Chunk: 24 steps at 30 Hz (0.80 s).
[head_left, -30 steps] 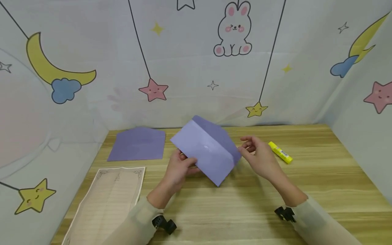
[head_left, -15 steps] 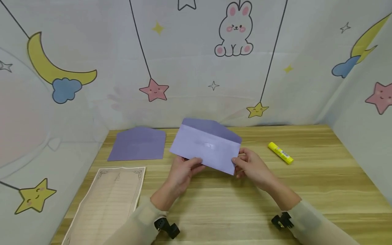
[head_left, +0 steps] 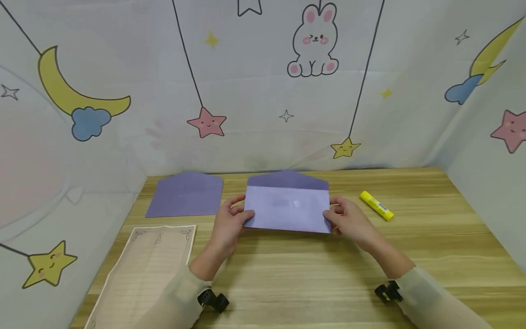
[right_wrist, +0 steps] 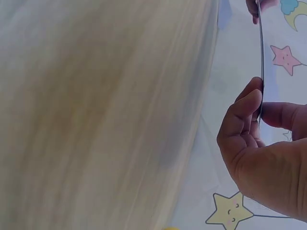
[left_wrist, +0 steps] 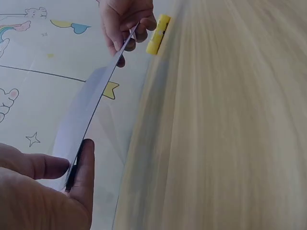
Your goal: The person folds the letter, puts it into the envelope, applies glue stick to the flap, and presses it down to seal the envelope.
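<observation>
A light purple envelope is held level above the table, its darker pointed flap raised at the far side. My left hand pinches its left edge, thumb on the near face and fingers behind. On the right edge my right hand pinches in the same way. In the left wrist view the envelope appears nearly edge-on between the left hand and the right hand. The right wrist view shows it as a thin line beside the right hand.
Another purple envelope lies at the table's back left. In front of it lies a cream sheet of lined paper with an ornate border. A yellow glue stick lies right of the right hand. A patterned cloth hangs behind the wooden table.
The envelope has turned from a steep tilt to nearly level. My right hand has taken hold of its right edge, and my left hand has shifted from the bottom edge to the left edge.
</observation>
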{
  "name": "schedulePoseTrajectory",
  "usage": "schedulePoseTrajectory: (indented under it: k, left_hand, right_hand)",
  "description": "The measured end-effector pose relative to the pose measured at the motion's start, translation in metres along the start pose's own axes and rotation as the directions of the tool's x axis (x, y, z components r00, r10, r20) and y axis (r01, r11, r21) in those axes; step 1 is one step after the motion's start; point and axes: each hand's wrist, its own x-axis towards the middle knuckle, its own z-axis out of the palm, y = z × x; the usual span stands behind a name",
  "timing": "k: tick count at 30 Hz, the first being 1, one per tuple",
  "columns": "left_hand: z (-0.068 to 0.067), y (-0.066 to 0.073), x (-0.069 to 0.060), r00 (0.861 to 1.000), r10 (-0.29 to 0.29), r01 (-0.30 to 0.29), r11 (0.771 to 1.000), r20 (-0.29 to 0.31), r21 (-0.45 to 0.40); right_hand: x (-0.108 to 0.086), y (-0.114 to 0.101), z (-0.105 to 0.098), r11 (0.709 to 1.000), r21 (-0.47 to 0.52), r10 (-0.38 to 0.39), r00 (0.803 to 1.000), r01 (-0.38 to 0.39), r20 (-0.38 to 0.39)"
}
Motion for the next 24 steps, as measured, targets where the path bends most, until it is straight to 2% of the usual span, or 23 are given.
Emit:
schedulePoseTrajectory:
  k: [3, 6, 11, 16, 20, 24]
  left_hand:
    - [-0.003, -0.003, 0.001, 1.0, 0.027, -0.027, 0.988, -0.003, 0.15]
    - [-0.005, -0.005, 0.001, 0.998, 0.057, -0.055, 0.964, 0.0, 0.262]
    - [-0.008, -0.01, 0.0, 0.994, 0.099, -0.108, 0.93, 0.043, 0.35]
    - [-0.011, -0.011, -0.001, 0.991, 0.092, -0.125, 0.9, 0.099, 0.419]
    - [-0.013, -0.009, -0.002, 0.983, 0.089, -0.159, 0.849, 0.159, 0.505]
    - [-0.013, -0.008, -0.003, 0.971, 0.104, -0.218, 0.758, 0.215, 0.615]
  right_hand:
    - [0.0, 0.004, -0.003, 0.999, -0.047, -0.008, 1.0, 0.008, -0.014]
    - [-0.001, 0.006, -0.006, 0.995, -0.097, -0.016, 1.0, 0.014, -0.018]
    - [-0.003, 0.009, -0.009, 0.983, -0.185, -0.013, 0.999, 0.007, -0.029]
    - [-0.004, 0.01, -0.01, 0.962, -0.272, -0.029, 0.999, 0.019, -0.031]
    - [-0.004, 0.014, -0.01, 0.937, -0.348, -0.033, 0.999, 0.023, -0.024]
    - [-0.003, 0.017, -0.012, 0.909, -0.418, -0.017, 1.0, 0.011, -0.012]
